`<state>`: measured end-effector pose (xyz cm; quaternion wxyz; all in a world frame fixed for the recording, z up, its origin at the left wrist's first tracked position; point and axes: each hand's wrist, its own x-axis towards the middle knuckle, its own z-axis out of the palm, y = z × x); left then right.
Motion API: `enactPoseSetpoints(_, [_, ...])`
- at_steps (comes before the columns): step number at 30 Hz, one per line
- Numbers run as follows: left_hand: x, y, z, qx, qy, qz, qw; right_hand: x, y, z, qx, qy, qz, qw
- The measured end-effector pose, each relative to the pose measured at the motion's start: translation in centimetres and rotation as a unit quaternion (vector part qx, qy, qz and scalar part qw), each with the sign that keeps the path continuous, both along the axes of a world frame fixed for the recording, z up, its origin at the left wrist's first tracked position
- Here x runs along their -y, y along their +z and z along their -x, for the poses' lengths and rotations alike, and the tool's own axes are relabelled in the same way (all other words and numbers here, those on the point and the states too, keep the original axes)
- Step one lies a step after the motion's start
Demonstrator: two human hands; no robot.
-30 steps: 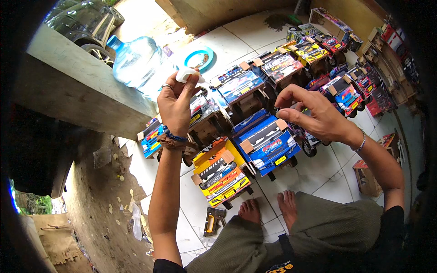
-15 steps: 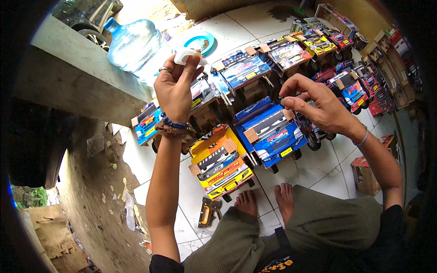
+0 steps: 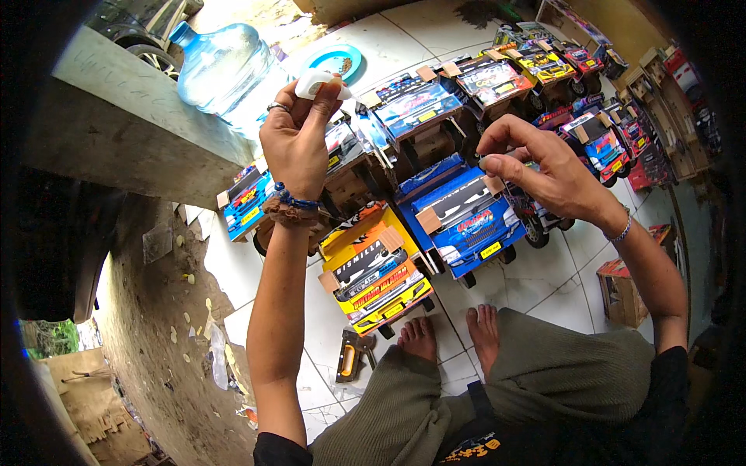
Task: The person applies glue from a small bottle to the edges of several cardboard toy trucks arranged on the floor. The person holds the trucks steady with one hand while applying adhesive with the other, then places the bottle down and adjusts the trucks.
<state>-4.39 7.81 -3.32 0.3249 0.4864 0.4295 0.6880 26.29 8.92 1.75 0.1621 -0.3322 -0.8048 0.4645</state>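
My left hand [image 3: 299, 136] is raised and closed around a small white plastic squeeze bottle [image 3: 314, 83], whose narrow tip points right. My right hand [image 3: 544, 167] hovers over a blue toy truck [image 3: 470, 225], its thumb and index finger curled together in a pinch. Whatever sits between those fingertips is too small to make out. Beside the blue truck, nearer my feet, stands a yellow toy truck [image 3: 374, 272]. Both trucks have small brown rectangular pieces on the front of their cabs.
Rows of toy trucks [image 3: 420, 113] fill the tiled floor ahead. A large clear-blue water jug [image 3: 229, 74] and a blue plate [image 3: 353, 62] stand at the far left. Near my feet lies a staple gun [image 3: 350, 357]. A cardboard box [image 3: 622, 299] sits to the right.
Both hands have risen slightly, with the white bottle still in the left. The view has shifted a little. The trucks stay in place.
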Motion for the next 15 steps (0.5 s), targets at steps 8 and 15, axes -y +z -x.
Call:
enactPoseSetpoints(8, [-0.05, -0.02, 0.0, -0.021, 0.012, -0.001, 1.0, -0.03, 0.03, 0.19, 0.01, 0.008, -0.033, 0.999])
enactPoseSetpoints(15, [-0.01, 0.04, -0.14, -0.018, 0.009, -0.011, 1.0, 0.04, 0.04, 0.2, 0.002, 0.006, -0.02, 1.0])
